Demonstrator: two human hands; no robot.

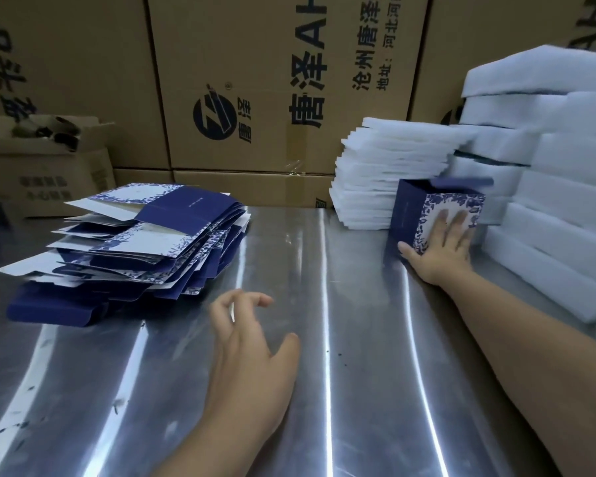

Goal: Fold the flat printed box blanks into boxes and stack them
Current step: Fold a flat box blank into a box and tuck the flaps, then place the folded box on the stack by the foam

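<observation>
A loose pile of flat box blanks [145, 242], dark blue with white and blue floral print, lies on the left of the steel table [341, 339]. One folded box [424, 211] stands at the right, against white foam. My right hand [441, 249] lies flat on its floral front face, thumb at the lower left corner. My left hand [245, 352] hovers over the table's middle, fingers apart and curled, holding nothing, just right of the blank pile.
White foam sheets [386, 170] are stacked behind the folded box, and thicker foam blocks [547, 187] pile up along the right edge. Large printed cardboard cartons [255, 84] wall off the back. A small open carton [49, 160] sits at the far left.
</observation>
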